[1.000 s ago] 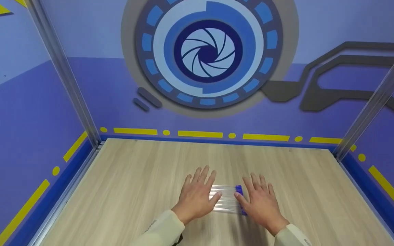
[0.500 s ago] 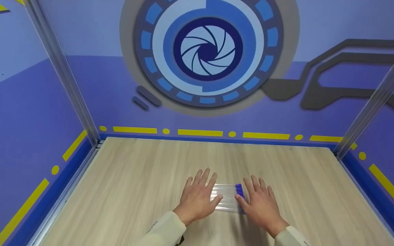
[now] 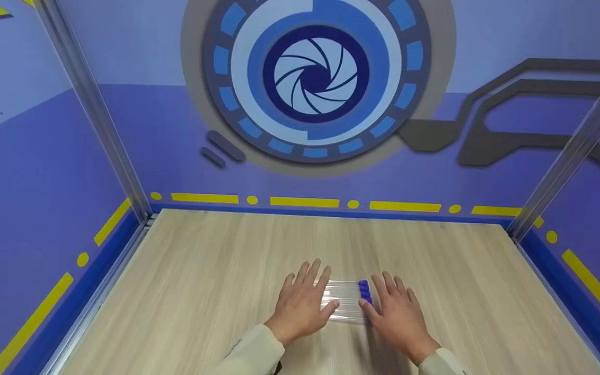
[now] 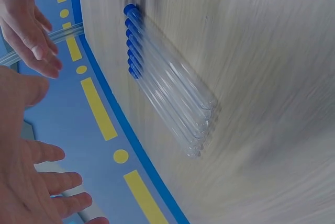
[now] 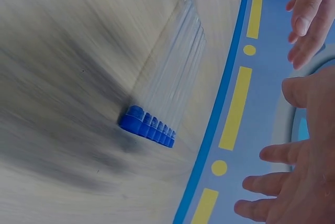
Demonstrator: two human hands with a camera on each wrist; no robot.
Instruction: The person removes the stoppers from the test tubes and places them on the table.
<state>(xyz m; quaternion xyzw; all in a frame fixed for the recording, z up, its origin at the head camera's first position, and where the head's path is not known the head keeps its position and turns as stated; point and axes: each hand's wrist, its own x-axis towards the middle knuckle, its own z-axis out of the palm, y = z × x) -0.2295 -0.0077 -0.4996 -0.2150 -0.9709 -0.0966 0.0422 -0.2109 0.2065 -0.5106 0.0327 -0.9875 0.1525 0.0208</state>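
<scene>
Several clear test tubes (image 3: 344, 300) with blue caps (image 5: 149, 126) lie side by side in a row on the wooden table. In the head view their capped ends point right; the rounded clear ends (image 4: 201, 124) show in the left wrist view. My left hand (image 3: 300, 304), fingers straight and spread, is held over the left end of the row and hides part of it. Above the capped end is my right hand (image 3: 399, 315), palm down with fingers extended. Both wrist views show a gap between the hands and the tubes, and neither hand holds anything.
The light wooden table top (image 3: 216, 271) meets a blue-purple back wall (image 3: 164, 156) with yellow dashes along its base. Metal posts (image 3: 97, 109) stand at the two back corners, and side walls flank the table.
Both hands have shifted very slightly down in the head view, staying spread over the tubes. More of the blue caps shows now. The tubes lie as before.
</scene>
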